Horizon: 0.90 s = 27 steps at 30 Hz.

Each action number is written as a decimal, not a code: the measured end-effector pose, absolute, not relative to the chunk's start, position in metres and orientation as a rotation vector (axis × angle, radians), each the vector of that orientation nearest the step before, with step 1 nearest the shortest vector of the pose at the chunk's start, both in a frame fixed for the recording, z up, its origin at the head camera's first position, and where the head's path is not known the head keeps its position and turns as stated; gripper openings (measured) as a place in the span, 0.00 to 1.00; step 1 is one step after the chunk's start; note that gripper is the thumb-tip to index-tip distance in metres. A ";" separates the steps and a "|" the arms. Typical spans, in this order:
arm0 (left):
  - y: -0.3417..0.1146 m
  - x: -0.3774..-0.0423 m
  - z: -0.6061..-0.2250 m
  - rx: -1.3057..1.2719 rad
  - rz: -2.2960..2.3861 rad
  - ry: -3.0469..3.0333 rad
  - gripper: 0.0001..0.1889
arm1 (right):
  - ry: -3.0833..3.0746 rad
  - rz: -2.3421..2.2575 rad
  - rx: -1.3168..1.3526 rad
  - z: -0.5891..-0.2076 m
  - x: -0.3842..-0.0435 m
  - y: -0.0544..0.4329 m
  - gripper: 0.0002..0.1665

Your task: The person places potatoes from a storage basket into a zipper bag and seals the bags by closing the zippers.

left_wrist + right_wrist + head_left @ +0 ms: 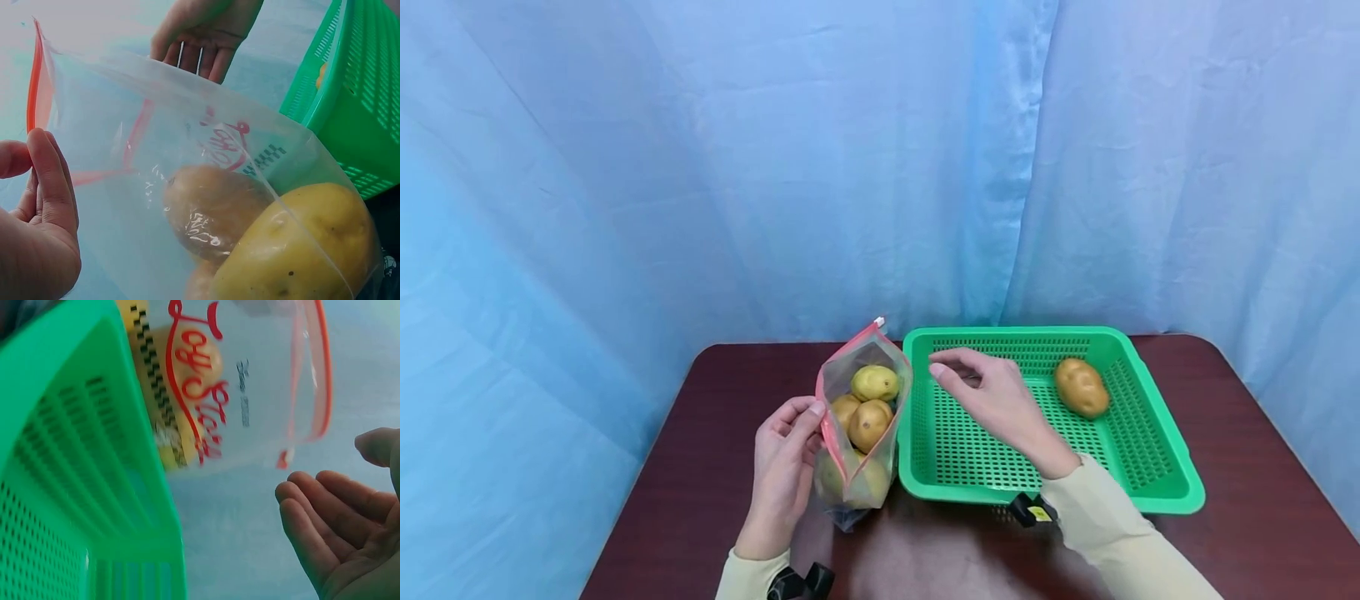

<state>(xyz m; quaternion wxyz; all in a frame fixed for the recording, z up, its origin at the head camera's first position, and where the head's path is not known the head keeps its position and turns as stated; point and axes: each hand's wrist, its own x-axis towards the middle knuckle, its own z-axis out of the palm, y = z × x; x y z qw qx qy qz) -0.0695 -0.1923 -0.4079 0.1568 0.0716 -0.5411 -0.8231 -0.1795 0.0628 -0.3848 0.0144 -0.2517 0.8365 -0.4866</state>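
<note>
A clear zip bag with a red-pink edge (852,342) stands on the table with its mouth spread, several potatoes (870,425) inside. My left hand (781,471) pinches the bag's left rim between thumb and fingers. In the left wrist view the potatoes press against the clear plastic. My right hand (1000,402) is over the left part of a green basket (1022,332), fingers bent loosely and thumb apart. Nothing lies in that palm (350,550) in the right wrist view, where the bag's red lettering (194,362) shows. One brown potato (1081,388) lies in the basket's right side.
The basket stands right beside the bag on a dark red-brown table (722,425). Behind the table hangs a light blue curtain (850,167). Each wrist wears a small black camera mount, such as the one on the left wrist (801,582).
</note>
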 end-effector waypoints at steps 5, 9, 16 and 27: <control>-0.192 -0.069 -0.409 0.192 -2.359 -1.545 0.04 | 2.712 -1.400 -0.779 -0.382 -0.184 0.089 0.24; -0.192 -0.070 -0.410 0.192 -2.361 -1.537 0.04 | 2.793 -1.298 -0.790 -0.382 -0.191 0.109 0.26; -0.192 -0.071 -0.411 0.180 -2.358 -1.537 0.04 | 2.879 -1.146 -0.791 -0.384 -0.201 0.138 0.30; -0.190 -0.071 -0.411 0.183 -2.365 -1.530 0.04 | 2.933 -0.976 -0.705 -0.395 -0.223 0.174 0.37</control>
